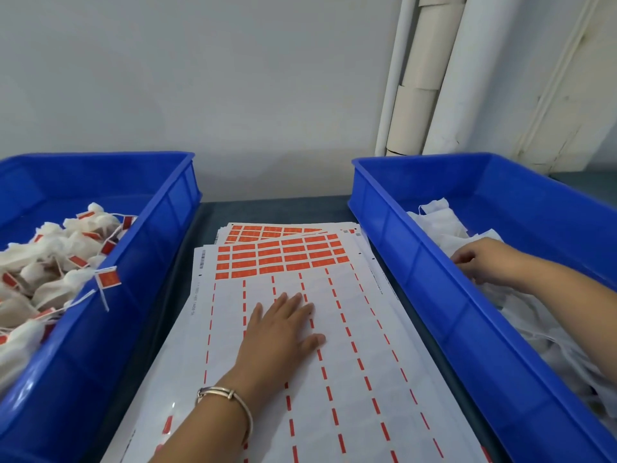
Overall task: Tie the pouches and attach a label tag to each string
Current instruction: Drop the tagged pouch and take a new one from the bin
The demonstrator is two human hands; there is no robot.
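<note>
A stack of white label sheets (pixel 354 329) lies in the middle, with orange label tags (pixel 283 255) left only on the far rows. My left hand (pixel 283 332) rests flat on the top sheet, fingers spread, holding nothing. My right hand (pixel 484 259) reaches into the blue tray on the right (pixel 434 295), its fingers down among loose white pouches (pixel 444 225); whether they grip one is hidden. The blue tray on the left (pixel 133 289) holds several tied white pouches (pixel 50 262) with orange tags on their strings.
The trays and sheets sit on a dark table (pixel 267 208) against a white wall. Cardboard tubes and white pipes (pixel 424 75) stand in the back right corner. One tagged string (pixel 107 282) hangs over the left tray's rim.
</note>
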